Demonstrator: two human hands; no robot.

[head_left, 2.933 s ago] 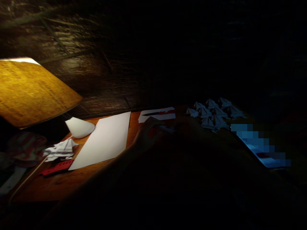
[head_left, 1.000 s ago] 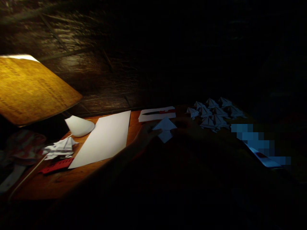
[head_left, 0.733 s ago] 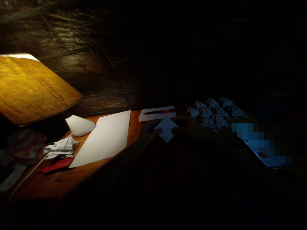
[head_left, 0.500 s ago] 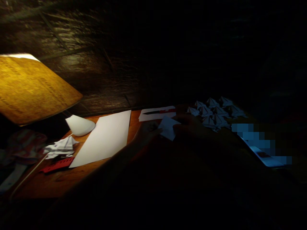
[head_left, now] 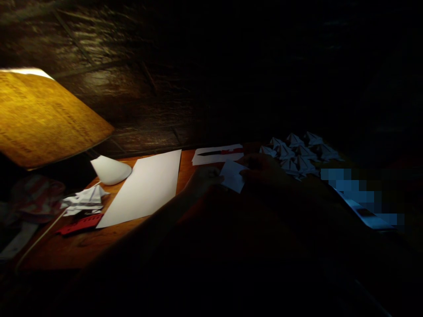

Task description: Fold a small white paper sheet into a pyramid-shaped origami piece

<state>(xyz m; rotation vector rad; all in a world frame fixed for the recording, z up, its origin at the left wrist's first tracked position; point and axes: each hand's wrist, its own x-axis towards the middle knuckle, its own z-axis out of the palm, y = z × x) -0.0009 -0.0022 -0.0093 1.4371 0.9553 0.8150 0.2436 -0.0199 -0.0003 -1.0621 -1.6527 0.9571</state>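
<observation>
In dim light, a small folded white paper piece (head_left: 233,175) is held between my two hands just above the wooden table (head_left: 82,246). My left hand (head_left: 203,178) grips its left side with fingers closed. My right hand (head_left: 264,169), mostly in shadow, pinches its right side. Several finished folded paper figures (head_left: 297,152) lie in a cluster just right of my right hand.
A large white sheet (head_left: 145,187) lies to the left. A knife with a red handle (head_left: 220,152) rests on a paper strip behind my hands. At far left: a glowing lampshade (head_left: 42,119), a paper cone (head_left: 109,171), crumpled scraps (head_left: 84,200), a red ruler (head_left: 81,223).
The folded paper came into view between my hands, was turned from a flat diamond shape to a tilted one, and moved slightly right. My right hand rose toward the paper figures.
</observation>
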